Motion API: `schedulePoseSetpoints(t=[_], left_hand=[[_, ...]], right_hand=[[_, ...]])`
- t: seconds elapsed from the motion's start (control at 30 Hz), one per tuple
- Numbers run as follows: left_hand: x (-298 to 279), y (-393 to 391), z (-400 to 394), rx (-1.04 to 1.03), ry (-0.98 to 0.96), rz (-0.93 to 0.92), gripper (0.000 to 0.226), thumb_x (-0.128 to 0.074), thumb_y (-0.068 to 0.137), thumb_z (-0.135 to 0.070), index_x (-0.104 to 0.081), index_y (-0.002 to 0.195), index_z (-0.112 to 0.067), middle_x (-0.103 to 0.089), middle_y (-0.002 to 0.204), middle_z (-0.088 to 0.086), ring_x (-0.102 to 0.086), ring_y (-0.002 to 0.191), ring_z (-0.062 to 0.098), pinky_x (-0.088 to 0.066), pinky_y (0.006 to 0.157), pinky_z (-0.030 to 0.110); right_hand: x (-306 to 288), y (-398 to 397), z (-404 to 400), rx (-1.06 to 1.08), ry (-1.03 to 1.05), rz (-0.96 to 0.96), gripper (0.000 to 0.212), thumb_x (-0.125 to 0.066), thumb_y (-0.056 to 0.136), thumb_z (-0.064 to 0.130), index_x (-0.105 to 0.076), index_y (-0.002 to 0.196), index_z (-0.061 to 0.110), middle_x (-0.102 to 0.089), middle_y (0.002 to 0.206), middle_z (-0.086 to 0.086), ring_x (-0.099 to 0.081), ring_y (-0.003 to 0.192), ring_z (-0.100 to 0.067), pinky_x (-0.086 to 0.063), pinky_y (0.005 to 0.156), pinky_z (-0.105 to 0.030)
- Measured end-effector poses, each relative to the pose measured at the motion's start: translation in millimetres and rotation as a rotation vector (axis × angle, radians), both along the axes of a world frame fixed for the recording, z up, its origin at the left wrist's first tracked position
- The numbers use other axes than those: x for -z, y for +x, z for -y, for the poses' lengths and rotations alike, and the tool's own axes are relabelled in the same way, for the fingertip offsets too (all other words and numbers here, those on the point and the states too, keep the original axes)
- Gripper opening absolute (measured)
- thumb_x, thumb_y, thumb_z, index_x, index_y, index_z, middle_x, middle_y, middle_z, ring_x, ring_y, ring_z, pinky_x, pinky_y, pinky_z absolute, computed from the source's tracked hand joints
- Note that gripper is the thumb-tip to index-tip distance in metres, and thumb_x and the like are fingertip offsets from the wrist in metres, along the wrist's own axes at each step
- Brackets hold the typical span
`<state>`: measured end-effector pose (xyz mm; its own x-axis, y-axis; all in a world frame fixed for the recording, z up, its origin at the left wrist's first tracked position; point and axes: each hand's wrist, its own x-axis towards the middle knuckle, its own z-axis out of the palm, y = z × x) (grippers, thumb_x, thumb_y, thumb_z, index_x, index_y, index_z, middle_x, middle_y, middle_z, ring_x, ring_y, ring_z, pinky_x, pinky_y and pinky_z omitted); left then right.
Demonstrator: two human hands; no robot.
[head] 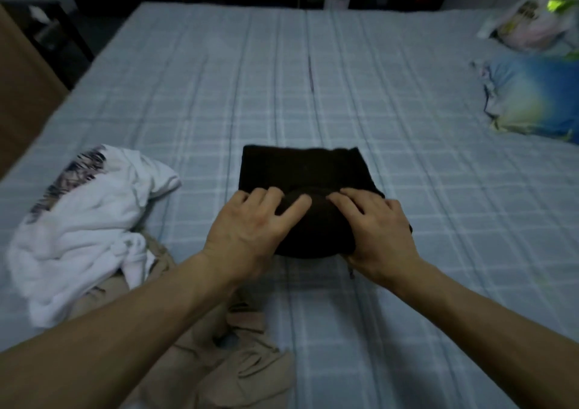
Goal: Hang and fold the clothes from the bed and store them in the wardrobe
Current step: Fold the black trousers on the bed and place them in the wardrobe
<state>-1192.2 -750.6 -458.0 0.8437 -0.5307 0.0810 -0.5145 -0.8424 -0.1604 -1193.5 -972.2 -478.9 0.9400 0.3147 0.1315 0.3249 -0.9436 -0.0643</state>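
A dark brown garment (300,170) lies partly rolled in the middle of the bed (344,79), its far half flat and its near half bunched into a thick roll. My left hand (250,224) grips the roll's left end with fingers curled over the top. My right hand (376,230) grips the right end the same way. A crumpled white shirt with a dark print (84,217) lies to the left. A beige garment (238,364) sprawls near the bed's front edge under my left forearm.
A blue and yellow pillow (532,95) sits at the right side, with a plastic bag (532,20) behind it. The light blue checked sheet stretches bare beyond the dark garment. Dark furniture stands past the far edge and at the left.
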Motion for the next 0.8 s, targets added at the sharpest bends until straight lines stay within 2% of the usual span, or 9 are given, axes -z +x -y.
schedulePoseSetpoints(t=[0.3, 0.53, 0.67, 0.8], left_hand=[[-164.5, -110.2, -8.5, -0.08, -0.004, 0.014, 0.088, -0.083, 0.049, -0.021, -0.058, 0.133, -0.017, -0.064, 0.101, 0.015, -0.063, 0.078, 0.032, -0.049, 0.061, 0.039], [-278.8, -212.5, -42.2, -0.235, -0.04, 0.111, 0.074, -0.077, 0.064, -0.02, -0.053, 0.135, -0.017, -0.063, 0.105, 0.016, -0.063, 0.084, 0.031, -0.049, 0.065, 0.039], [-323.6, -267.7, -73.1, -0.332, -0.028, 0.198, 0.062, -0.057, 0.075, -0.026, -0.049, 0.136, -0.018, -0.062, 0.106, 0.016, -0.063, 0.087, 0.031, -0.049, 0.067, 0.038], [-353.8, -319.6, -111.5, -0.447, -0.006, 0.256, 0.06, -0.06, 0.079, -0.034, -0.048, 0.137, -0.02, -0.063, 0.106, 0.014, -0.064, 0.087, 0.028, -0.05, 0.067, 0.039]], right_hand=[[-154.3, -86.3, -6.1, -0.129, 0.024, 0.022, 0.082, -0.083, 0.06, 0.042, -0.053, 0.134, 0.022, -0.059, 0.132, -0.007, -0.058, 0.119, -0.03, -0.048, 0.089, -0.048], [-274.2, -152.1, -46.0, -0.287, 0.047, 0.059, 0.077, -0.078, 0.069, 0.041, -0.048, 0.137, 0.025, -0.055, 0.137, -0.005, -0.054, 0.125, -0.029, -0.046, 0.094, -0.048], [-318.8, -180.6, -85.1, -0.41, 0.099, 0.131, 0.076, -0.081, 0.065, 0.037, -0.051, 0.134, 0.024, -0.058, 0.133, -0.006, -0.057, 0.12, -0.029, -0.049, 0.089, -0.047], [-351.0, -207.1, -137.5, -0.534, 0.126, 0.179, 0.074, -0.079, 0.068, 0.039, -0.05, 0.135, 0.025, -0.057, 0.135, -0.006, -0.056, 0.122, -0.029, -0.048, 0.091, -0.047]])
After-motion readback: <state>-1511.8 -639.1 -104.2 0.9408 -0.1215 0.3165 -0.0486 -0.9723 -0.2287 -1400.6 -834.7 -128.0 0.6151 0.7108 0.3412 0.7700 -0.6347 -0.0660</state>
